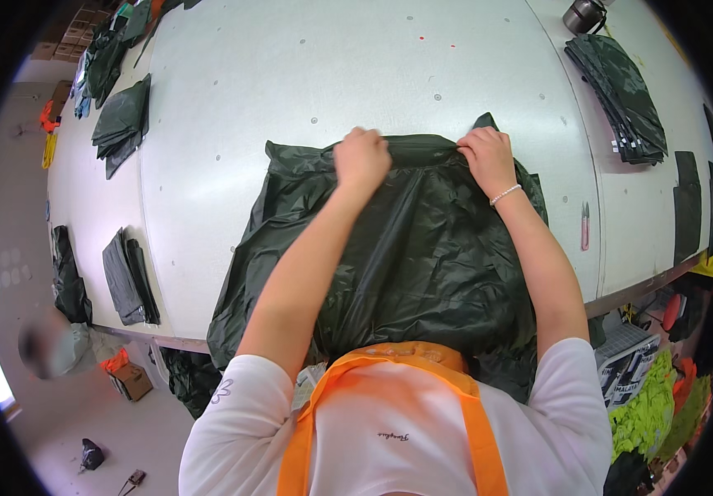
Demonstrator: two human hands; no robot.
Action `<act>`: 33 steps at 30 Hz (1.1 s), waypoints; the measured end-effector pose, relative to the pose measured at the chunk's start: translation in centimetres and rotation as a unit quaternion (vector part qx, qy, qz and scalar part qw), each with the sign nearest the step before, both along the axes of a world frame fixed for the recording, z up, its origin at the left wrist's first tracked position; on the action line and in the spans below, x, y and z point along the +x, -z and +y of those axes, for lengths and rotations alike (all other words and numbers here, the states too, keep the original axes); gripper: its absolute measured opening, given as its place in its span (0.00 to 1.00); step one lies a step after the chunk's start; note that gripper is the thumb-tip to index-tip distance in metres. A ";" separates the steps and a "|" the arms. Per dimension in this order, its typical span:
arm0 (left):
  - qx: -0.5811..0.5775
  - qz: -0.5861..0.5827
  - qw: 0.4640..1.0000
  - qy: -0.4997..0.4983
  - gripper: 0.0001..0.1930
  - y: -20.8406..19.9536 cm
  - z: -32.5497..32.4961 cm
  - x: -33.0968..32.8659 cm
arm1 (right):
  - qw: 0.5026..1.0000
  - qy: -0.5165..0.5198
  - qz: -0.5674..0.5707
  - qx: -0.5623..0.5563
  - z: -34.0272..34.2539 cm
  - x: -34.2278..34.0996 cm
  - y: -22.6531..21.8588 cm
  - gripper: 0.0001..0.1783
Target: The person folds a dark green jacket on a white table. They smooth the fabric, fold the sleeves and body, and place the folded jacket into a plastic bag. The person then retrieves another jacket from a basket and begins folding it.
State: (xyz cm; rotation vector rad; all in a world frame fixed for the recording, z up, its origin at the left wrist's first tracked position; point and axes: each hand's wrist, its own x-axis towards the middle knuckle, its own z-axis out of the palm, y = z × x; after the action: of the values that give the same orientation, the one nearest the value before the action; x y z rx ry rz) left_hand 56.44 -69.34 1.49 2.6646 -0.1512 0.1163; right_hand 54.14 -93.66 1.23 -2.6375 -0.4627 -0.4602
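A dark green, thin, shiny garment (406,240) lies spread before me, its near end hanging over the table's edge against my body. Along its far edge runs a folded band. My left hand (361,162), slightly blurred, is closed on this band left of the middle, its fingertips partly hidden. Farther right, my right hand (489,155) pinches the same band between thumb and fingers. A corner of the cloth sticks up just beyond the right hand.
The pale table (249,74) has folded dark garments (123,120) at left and a dark stack (621,99) at far right. Pink-handled thread snips (585,227) lie right of my right forearm. A metal flask (586,15) stands at the far right. Someone's blurred head (46,343) shows at left.
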 end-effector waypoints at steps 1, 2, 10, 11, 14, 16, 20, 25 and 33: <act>0.004 -0.001 1.000 -0.003 0.08 -0.2 1.9 -0.5 | 1.000 0.000 0.000 0.002 -0.3 -0.2 0.4 0.02; 0.008 -0.001 1.000 -0.004 0.08 -0.3 3.5 -0.9 | 1.000 0.001 0.000 0.006 -0.4 -0.4 0.9 0.02; 0.012 -0.043 0.996 -0.074 0.08 0.7 10.8 -1.1 | 0.996 0.047 0.067 0.042 0.1 -0.6 1.6 0.04; -0.012 -0.056 0.996 -0.073 0.09 0.9 11.8 -1.0 | 0.991 0.051 0.097 0.075 -0.5 -0.6 0.9 0.07; 0.064 -0.082 0.972 -0.212 0.26 0.4 16.6 -1.8 | 0.981 0.171 0.019 0.088 -7.4 -3.8 -0.2 0.19; 0.067 0.058 0.953 -0.288 0.39 0.6 20.0 -2.5 | 0.950 0.305 0.020 -0.066 -16.4 -8.3 2.3 0.22; -0.079 0.105 0.967 -0.219 0.27 2.1 20.9 -3.5 | 0.865 0.452 0.153 -0.154 -22.0 -16.3 6.1 0.22; -0.424 0.089 0.836 -0.335 0.14 3.7 21.1 -4.1 | 0.909 0.408 0.082 -0.004 -22.6 -16.2 8.0 0.16; -0.620 -0.005 0.739 -0.265 0.10 -10.1 15.4 -12.2 | 0.912 0.134 0.184 0.341 4.5 -9.2 -8.3 0.16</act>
State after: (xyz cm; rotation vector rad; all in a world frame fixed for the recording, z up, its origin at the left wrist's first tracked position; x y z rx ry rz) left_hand 44.20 -53.89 11.60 1.2767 0.5247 0.2868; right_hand 44.91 -89.18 9.52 -2.0264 0.1687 -0.1468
